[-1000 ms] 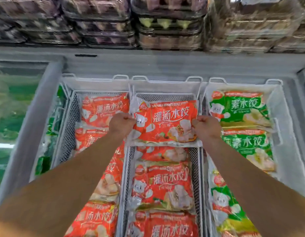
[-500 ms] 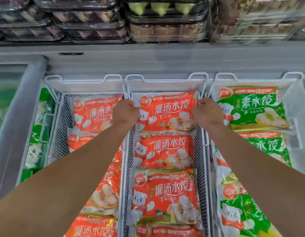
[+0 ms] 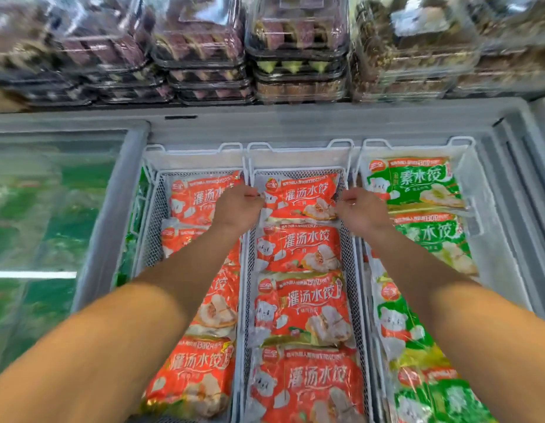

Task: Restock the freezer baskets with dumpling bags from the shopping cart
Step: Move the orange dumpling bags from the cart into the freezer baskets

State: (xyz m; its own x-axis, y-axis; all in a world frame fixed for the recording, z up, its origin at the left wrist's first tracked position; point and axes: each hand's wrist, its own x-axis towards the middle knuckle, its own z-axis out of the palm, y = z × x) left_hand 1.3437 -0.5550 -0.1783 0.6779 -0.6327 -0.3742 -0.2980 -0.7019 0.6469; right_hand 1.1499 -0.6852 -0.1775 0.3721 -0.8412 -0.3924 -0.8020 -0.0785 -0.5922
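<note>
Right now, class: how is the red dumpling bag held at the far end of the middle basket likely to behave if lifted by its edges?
The red dumpling bag would probably sag between the left hand and right hand, since its film looks thin and crinkled. Its glossy wrap may be slippery. The lumpy contents would likely shift.

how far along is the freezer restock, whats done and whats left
Done: the middle basket already holds a row of red dumpling bags, and the left basket and right basket look stocked too. In hand: the left hand and right hand grip the far red bag, setting it at the basket's back. Left: unclear, since the cart is out of view.
</note>
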